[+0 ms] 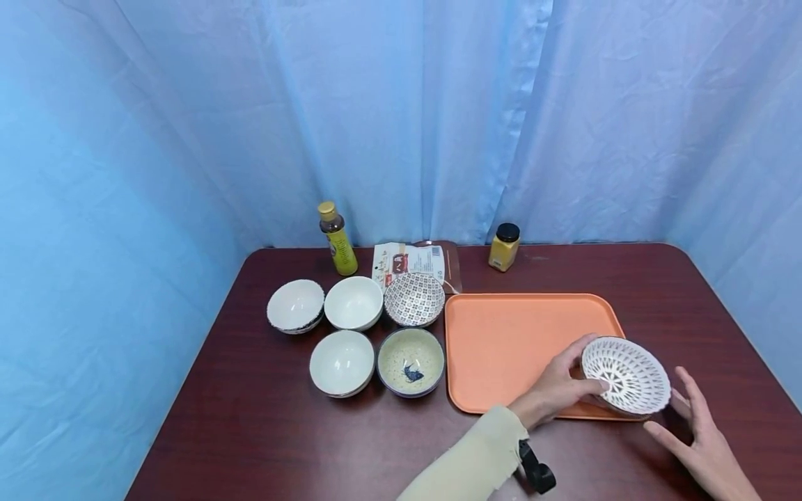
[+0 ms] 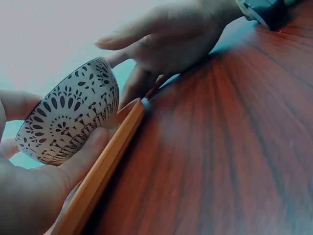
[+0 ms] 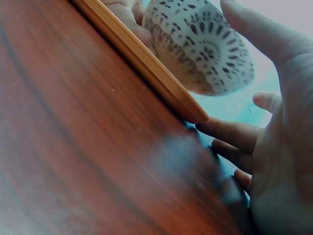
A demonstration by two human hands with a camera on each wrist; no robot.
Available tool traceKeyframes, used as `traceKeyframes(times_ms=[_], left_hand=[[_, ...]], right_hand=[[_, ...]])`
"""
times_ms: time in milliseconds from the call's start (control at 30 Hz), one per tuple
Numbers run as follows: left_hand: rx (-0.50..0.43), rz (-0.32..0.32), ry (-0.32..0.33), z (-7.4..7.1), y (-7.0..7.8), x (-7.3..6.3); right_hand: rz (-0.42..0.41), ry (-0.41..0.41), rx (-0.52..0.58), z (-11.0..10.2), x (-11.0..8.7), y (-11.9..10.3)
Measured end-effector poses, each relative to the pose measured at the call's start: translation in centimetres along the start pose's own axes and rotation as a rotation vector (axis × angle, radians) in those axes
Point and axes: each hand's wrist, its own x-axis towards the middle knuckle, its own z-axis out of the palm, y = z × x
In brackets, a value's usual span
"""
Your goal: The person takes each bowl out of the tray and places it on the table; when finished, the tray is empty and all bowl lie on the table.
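Observation:
A white bowl with a dark leaf-like pattern [image 1: 626, 376] tilts above the near right corner of the orange tray [image 1: 526, 300]. My left hand [image 1: 564, 383] grips it from the left, and the wrist view from that side shows the thumb low against the patterned outer wall [image 2: 68, 115]. On the bowl's other side is my right hand [image 1: 702, 431], its fingers spread and curled round nothing. Whether a right fingertip touches the bowl I cannot tell. In the right wrist view, the right fingers [image 3: 234, 134] are beside the tray's corner.
Left of the tray stand several bowls: a patterned one [image 1: 415, 299], a beige one with a blue motif [image 1: 401, 355], and white ones [image 1: 341, 362]. Behind them are a yellow-capped bottle [image 1: 340, 243] and a flat packet [image 1: 413, 261]. A black-lidded yellow jar [image 1: 504, 249] stands behind the tray.

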Motion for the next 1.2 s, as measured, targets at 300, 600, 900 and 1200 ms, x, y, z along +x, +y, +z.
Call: traceKeyframes(times_ms=[300, 600, 900, 1200], left_hand=[[-0.045, 0.027, 0.035, -3.0, 0.3, -1.0], [-0.101, 0.05, 0.006, -5.8, 1.7, -2.5], [-0.077, 0.088, -0.061, -8.8, 4.3, -5.1], [-0.146, 0.079, -0.095, -11.7, 6.4, -7.9]], right_hand=[[-0.103, 0.045, 0.004, 0.4, -0.5, 0.5], [-0.121, 0.049, -0.032, 0.7, -0.3, 0.4], [-0.126, 0.054, -0.121, 0.8, 0.3, 0.0], [-0.105, -0.002, -0.166, 0.2, 0.5, -0.1]])
